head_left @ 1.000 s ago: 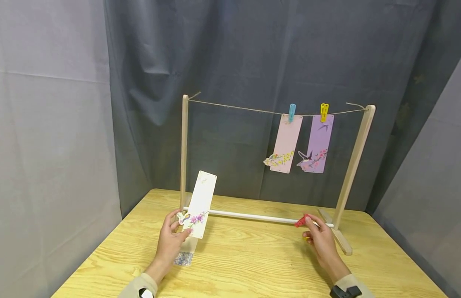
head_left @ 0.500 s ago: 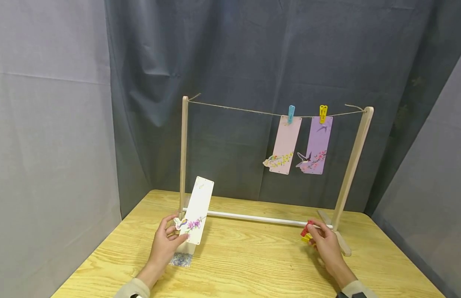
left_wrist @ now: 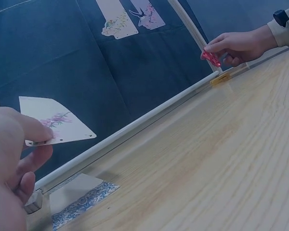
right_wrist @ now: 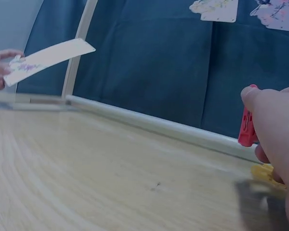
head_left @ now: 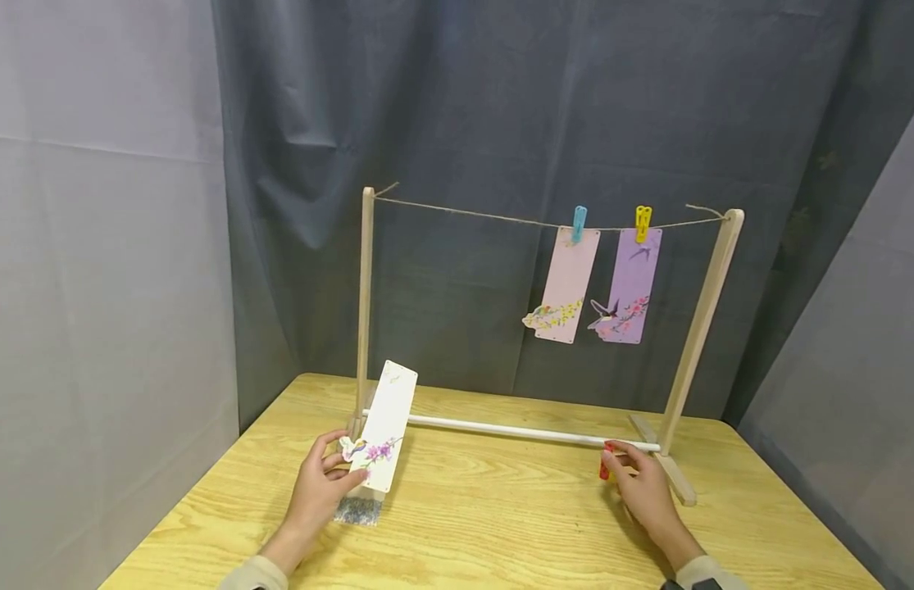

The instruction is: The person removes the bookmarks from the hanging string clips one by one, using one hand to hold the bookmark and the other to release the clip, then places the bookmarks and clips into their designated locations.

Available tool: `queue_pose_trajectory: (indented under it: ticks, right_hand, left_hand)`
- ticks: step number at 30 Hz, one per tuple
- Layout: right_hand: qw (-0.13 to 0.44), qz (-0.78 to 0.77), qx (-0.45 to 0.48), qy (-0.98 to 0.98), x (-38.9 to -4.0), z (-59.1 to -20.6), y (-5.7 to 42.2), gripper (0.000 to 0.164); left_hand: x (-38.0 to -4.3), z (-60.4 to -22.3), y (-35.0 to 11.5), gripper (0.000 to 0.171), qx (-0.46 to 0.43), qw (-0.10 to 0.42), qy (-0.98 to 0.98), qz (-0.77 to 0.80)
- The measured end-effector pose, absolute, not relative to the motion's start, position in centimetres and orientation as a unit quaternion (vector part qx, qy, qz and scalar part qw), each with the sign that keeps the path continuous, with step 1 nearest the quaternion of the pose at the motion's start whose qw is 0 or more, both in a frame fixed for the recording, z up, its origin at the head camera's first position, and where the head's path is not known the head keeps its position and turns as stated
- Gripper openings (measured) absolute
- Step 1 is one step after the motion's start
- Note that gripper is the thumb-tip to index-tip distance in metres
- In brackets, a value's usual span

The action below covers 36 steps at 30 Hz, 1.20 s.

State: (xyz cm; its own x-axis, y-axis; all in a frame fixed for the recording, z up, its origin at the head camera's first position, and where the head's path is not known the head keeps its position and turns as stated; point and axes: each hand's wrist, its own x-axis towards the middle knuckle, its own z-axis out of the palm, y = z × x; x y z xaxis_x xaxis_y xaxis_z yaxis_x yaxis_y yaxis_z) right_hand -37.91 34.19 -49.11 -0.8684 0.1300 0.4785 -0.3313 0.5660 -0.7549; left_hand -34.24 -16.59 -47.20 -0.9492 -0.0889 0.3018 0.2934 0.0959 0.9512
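My left hand point(head_left: 316, 483) pinches a white bookmark point(head_left: 384, 422) near its lower left edge, thumb in front. The bookmark is printed with purple flowers and a bird, and it tilts above the table. Between thumb and fingers of my right hand point(head_left: 644, 487) is a red clothespin point(head_left: 605, 461), held roughly upright. A yellow clothespin point(right_wrist: 267, 174) shows just under the right hand, partly hidden by it. On the string hang a pink bookmark point(head_left: 567, 283) under a blue clothespin point(head_left: 579, 223) and a purple bookmark point(head_left: 630, 287) under a yellow one.
A wooden stand with left post point(head_left: 365, 295), right post point(head_left: 703, 328) and low white bar point(head_left: 501, 429) holds the string point(head_left: 464, 213). A flat card with a blue pattern point(head_left: 358, 511) lies on the table point(head_left: 501, 524) under the left hand. Dark curtain hangs behind.
My left hand has lowered the white bookmark and drawn it slightly left. In the right fingers the red clothespin has turned from slanted to upright, and that hand has dropped a little.
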Motion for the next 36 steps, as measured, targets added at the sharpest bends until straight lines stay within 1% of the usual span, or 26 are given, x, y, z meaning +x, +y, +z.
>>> queue_pose_trajectory:
  ticks: [6,10,14,20,25,36]
  right_hand:
    - [0.223,0.416,0.077,-0.878,-38.2,-49.7,33.4,0.043]
    - [0.233,0.367,0.076,-0.897,-38.5,-49.9,33.1,0.041]
    - [0.249,0.332,0.075,-0.907,-38.6,-50.1,33.2,0.038]
    - [0.261,0.306,0.08,-0.912,-38.4,-50.4,33.5,0.038]
    - [0.271,0.289,0.091,-0.914,-38.4,-50.5,33.5,0.036]
    - [0.253,0.255,0.098,-0.928,-38.4,-50.9,33.6,0.033]
  left_hand:
    - [-34.0,-47.2,-16.5,0.073,-0.073,0.141,-0.733,-0.662]
    - [-34.0,-47.3,-16.7,0.073,-0.072,0.138,-0.735,-0.66]
    - [-33.8,-47.2,-16.6,0.072,-0.076,0.125,-0.734,-0.663]
    - [-33.4,-47.1,-16.3,0.071,-0.068,0.106,-0.739,-0.662]
    - [-33.3,-47.4,-16.5,0.07,-0.059,0.103,-0.744,-0.658]
    - [-33.3,-47.6,-16.7,0.07,-0.066,0.092,-0.752,-0.649]
